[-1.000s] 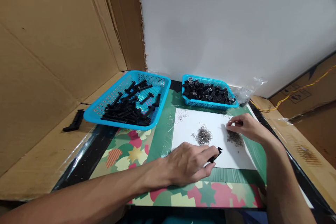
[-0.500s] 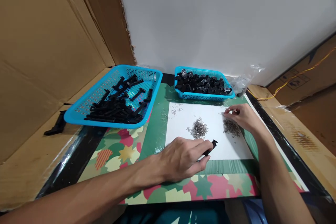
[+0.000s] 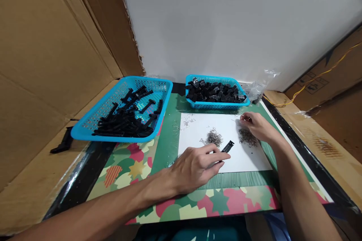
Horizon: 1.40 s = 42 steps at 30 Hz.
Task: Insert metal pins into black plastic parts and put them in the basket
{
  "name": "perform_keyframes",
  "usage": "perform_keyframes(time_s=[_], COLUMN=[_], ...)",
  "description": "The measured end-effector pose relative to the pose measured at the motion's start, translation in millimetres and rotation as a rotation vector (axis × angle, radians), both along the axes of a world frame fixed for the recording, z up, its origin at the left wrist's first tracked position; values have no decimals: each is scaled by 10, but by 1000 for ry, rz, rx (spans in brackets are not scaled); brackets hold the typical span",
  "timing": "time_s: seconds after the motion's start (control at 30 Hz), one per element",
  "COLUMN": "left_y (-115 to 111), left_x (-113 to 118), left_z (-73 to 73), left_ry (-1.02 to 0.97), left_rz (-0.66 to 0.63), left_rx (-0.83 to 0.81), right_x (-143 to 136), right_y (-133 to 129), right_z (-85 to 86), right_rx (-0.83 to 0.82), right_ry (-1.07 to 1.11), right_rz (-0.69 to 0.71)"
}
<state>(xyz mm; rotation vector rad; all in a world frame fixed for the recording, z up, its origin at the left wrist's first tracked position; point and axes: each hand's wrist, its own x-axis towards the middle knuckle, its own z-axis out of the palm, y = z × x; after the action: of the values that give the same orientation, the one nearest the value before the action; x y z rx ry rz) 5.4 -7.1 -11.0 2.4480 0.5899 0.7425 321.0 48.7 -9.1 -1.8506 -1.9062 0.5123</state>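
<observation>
My left hand (image 3: 199,165) rests at the near edge of the white sheet (image 3: 232,162), its fingers closed around a slim black plastic part (image 3: 227,146) whose end juts up to the right. Just beyond it lies a heap of tiny metal springs or clips (image 3: 212,137). My right hand (image 3: 256,126) hovers over the sheet's far right corner, fingertips pinched on a thin, light-coloured tool that is mostly hidden. Under that hand is a second heap of small metal pieces (image 3: 247,138).
A large blue basket (image 3: 113,138) of long black parts stands at left, and a smaller blue basket (image 3: 217,105) of short black pieces at the back. One black part (image 3: 62,141) lies outside on cardboard. A clear plastic bag (image 3: 256,91) sits near the wall.
The black part in my left hand has turned, so more of its length shows pointing up and right. My right hand stays near the same corner. The view has shifted slightly.
</observation>
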Motion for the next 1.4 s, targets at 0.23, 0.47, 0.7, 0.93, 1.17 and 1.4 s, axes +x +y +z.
perform_keyframes(time_s=[0.23, 0.47, 0.7, 0.93, 1.17, 1.4], left_y=[6, 5, 4, 35, 7, -86], left_x=[-1, -6, -18, 21, 26, 19], left_z=[13, -4, -26, 40, 69, 114], left_ry=[-17, 17, -15, -132, -88, 23], left_rz=[-5, -30, 24, 187, 116, 19], left_rx=[-37, -8, -59, -311, -352, -311], right_x=[37, 41, -87, -456, -770, -855], right_y=[-19, -9, -82, -553, -1014, -1158], right_z=[1, -41, 69, 285, 201, 163], right_rx=[-6, 8, 104, 33, 9, -9], right_ry=[-7, 21, 88, 501, 677, 702], right_rz=[-65, -50, 28, 190, 132, 129])
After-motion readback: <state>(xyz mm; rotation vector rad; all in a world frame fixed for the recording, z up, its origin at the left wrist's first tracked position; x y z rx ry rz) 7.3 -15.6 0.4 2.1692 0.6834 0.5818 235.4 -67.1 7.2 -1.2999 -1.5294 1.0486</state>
